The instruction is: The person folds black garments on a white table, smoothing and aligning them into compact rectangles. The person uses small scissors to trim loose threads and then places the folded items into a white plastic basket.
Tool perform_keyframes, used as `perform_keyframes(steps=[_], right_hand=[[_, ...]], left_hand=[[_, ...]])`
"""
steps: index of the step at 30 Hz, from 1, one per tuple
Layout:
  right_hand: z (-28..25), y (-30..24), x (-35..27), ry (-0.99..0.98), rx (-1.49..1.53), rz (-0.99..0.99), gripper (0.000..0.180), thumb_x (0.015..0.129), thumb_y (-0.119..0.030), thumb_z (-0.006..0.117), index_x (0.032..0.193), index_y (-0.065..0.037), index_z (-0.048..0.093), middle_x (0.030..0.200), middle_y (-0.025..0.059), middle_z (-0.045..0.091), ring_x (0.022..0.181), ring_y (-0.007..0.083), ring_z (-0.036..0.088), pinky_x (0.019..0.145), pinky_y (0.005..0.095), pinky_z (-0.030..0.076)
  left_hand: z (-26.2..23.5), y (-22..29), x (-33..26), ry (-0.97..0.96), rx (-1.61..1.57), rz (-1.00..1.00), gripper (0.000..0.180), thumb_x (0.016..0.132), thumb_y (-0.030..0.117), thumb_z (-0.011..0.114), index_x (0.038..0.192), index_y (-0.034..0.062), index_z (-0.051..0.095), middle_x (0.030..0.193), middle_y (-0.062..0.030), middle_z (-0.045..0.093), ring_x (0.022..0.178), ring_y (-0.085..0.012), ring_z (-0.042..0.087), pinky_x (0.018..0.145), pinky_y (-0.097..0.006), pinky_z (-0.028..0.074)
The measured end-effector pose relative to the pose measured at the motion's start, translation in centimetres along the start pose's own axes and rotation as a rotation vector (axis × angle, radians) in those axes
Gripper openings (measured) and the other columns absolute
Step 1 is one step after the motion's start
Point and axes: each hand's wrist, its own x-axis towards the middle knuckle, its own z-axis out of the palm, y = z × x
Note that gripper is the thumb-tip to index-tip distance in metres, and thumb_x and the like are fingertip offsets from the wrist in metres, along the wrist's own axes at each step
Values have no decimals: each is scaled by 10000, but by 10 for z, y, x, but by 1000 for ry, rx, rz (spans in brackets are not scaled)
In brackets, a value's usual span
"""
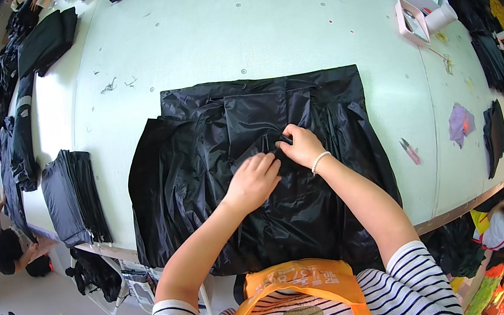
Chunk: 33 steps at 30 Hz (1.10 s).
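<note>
A shiny black garment (183, 174) of thin fabric lies spread in front of me and hangs toward the table's front edge. A rectangular panel, perhaps a pocket, runs down its middle. My right hand (303, 148), with a beaded bracelet at the wrist, pinches a small fold of the fabric between thumb and forefinger. Just left of it, my left hand (251, 181) is closed on the same fabric, its fingers curled down and their tips partly hidden. Creases run out from where the hands meet.
The pale table (183, 44) holds a stack of folded black fabric (70, 197) at left. Small pink-handled snips (410, 151), a purple cloth scrap (461, 125), a pink tray (412, 23) and a white thread cone (441, 17) lie at right. People sit at both sides.
</note>
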Motion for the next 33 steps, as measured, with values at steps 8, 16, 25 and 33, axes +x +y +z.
perform_keyframes(steps=[8, 16, 25, 33], right_hand=[[-8, -19, -56, 338, -270, -717, 326, 793, -124, 643, 1100, -36, 578, 1069, 90, 565, 1058, 252, 524, 923, 379, 400], [-8, 2, 3, 53, 310, -138, 139, 776, -149, 691, 899, -85, 675, 748, 83, 688, 713, 228, 671, 646, 320, 506], [-23, -38, -16, 506, -490, -542, 204, 780, -110, 650, 982, -84, 629, 979, 57, 588, 992, 237, 545, 894, 398, 397], [-17, -22, -1, 197, -225, -494, 184, 757, -136, 679, 932, -79, 658, 891, 77, 632, 842, 284, 609, 756, 385, 469]], left_hand=[[25, -39, -2, -57, -288, -191, 111, 777, 127, 642, 862, 67, 683, 857, -77, 632, 849, -280, 598, 752, -356, 500], [5, -40, 40, -36, -23, -338, 180, 732, 159, 714, 826, 36, 623, 817, -62, 625, 753, -254, 609, 666, -342, 493], [48, -36, 15, 95, -68, -191, 304, 737, 82, 667, 1036, 56, 617, 1071, -82, 602, 1000, -259, 577, 840, -354, 490], [14, -71, 47, -163, -537, -534, 228, 695, 125, 728, 905, 38, 707, 898, -106, 689, 845, -275, 654, 756, -361, 519]])
